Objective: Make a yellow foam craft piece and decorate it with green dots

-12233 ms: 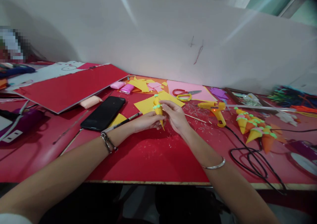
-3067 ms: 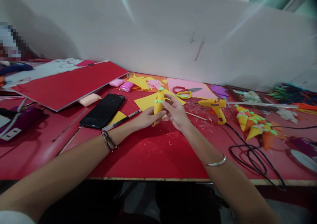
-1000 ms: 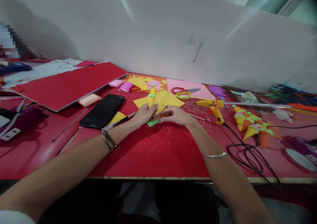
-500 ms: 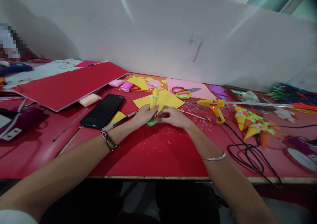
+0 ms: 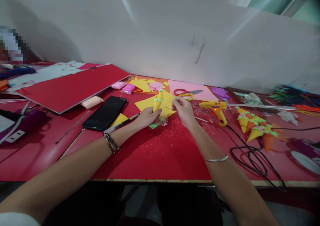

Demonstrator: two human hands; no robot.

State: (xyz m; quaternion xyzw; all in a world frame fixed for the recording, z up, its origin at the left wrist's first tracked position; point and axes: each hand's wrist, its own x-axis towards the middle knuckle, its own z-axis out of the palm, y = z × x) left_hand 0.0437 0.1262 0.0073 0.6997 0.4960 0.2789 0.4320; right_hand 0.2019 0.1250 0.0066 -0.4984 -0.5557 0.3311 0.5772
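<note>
My left hand (image 5: 148, 117) is closed around a small yellow paper cone (image 5: 157, 103) dotted with pale green blobs and tipped with a green one. Beneath that hand lies a clear plastic packet with green stuff (image 5: 155, 124) in it. To the right, my right hand (image 5: 183, 109) is raised with thumb and fingertips pinched together; whatever sits in the pinch is too small to make out. Yellow paper (image 5: 143, 103) lies flat behind both hands. A thin wooden stick (image 5: 200, 119) shows on the table past my right hand.
A yellow hot glue gun (image 5: 218, 110) with a lit orange light stands at right, its black cord coiled nearby. Finished paper cones (image 5: 255, 127) lie beyond it. Scissors (image 5: 185, 94) rest on pink paper. At left are a black phone (image 5: 105, 113), a pen (image 5: 121, 123) and a red board (image 5: 72, 86).
My right hand has moved up and right, away from the plastic packet and my left hand. The cone in my left hand has shifted slightly right and down.
</note>
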